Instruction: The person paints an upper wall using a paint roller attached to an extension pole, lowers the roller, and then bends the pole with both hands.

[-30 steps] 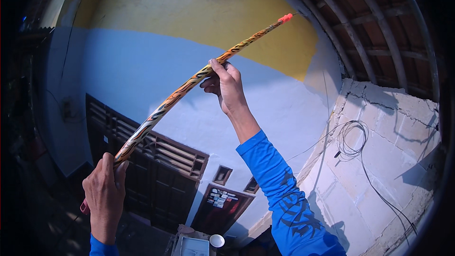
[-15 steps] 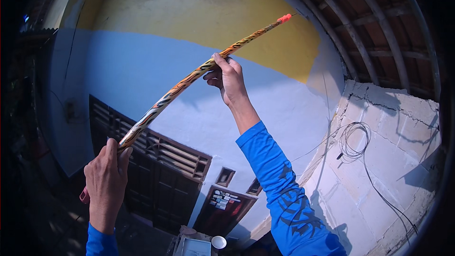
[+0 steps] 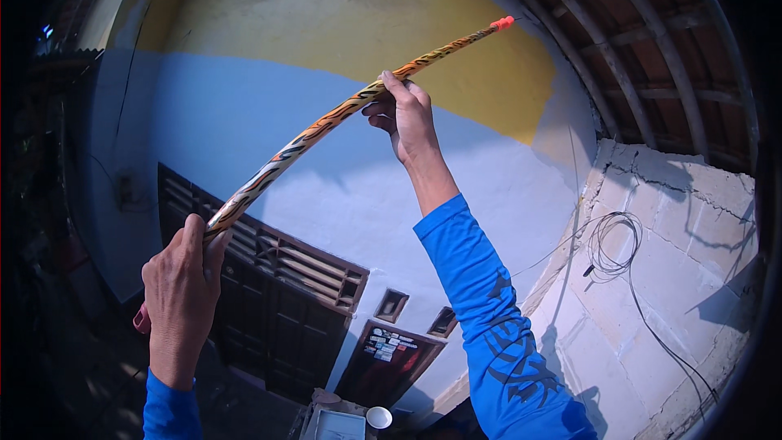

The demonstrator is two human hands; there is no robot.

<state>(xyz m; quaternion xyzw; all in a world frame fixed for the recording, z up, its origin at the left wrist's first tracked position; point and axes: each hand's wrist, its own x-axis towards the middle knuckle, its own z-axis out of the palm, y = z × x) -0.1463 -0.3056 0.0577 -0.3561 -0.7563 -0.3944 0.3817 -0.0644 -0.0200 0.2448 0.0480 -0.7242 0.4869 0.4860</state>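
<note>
A long pole with a tiger-striped pattern of yellow, orange, black and white slants up to the right. Its far end carries a bright red-orange tip with a thin dark point beyond it. My left hand is closed round the pole's near end at lower left, and a dark red end piece sticks out beneath that hand. Farther up, past the pole's middle, my right hand holds it between thumb and fingers from below. Both arms wear blue sleeves.
Beyond stands a house wall painted yellow above and pale blue below, with a dark wooden door. A coiled wire hangs on the pale block wall at right. Roof beams slope overhead. A white cup and a tray sit at the bottom.
The pole's tip and my right hand have shifted slightly right and up. My left hand has risen a little, still gripping the near end.
</note>
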